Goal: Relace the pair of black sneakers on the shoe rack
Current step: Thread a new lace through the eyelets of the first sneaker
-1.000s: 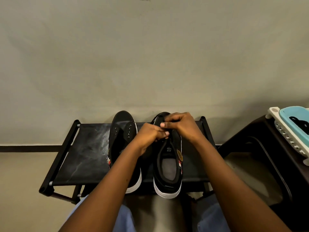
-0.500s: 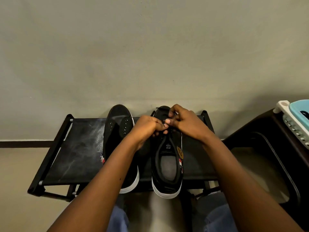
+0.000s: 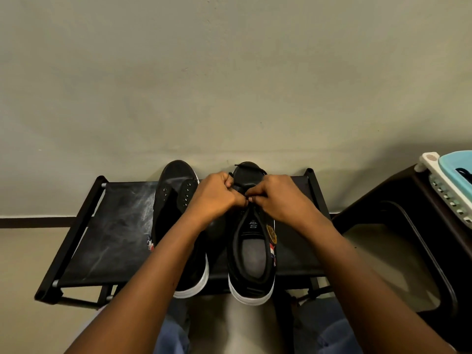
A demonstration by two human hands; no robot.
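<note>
Against the grey wall (image 3: 229, 85), a black fabric shoe rack (image 3: 115, 226) carries the pair side by side, toes to the wall. The left sneaker (image 3: 173, 190) lies with its eyelets showing, and the right sneaker (image 3: 252, 267) sits under both hands. The left hand (image 3: 214, 195) and right hand (image 3: 278, 198) meet over its eyelet rows, fingers curled tight, each pinching the black lace (image 3: 240, 185) near the toe.

Bare forearms (image 3: 158, 272), blue trousers (image 3: 334, 338)
Left hand (image 3: 213, 196) and right hand (image 3: 278, 198) are bare as well; the trousers cover both knees at the near edge.
</note>
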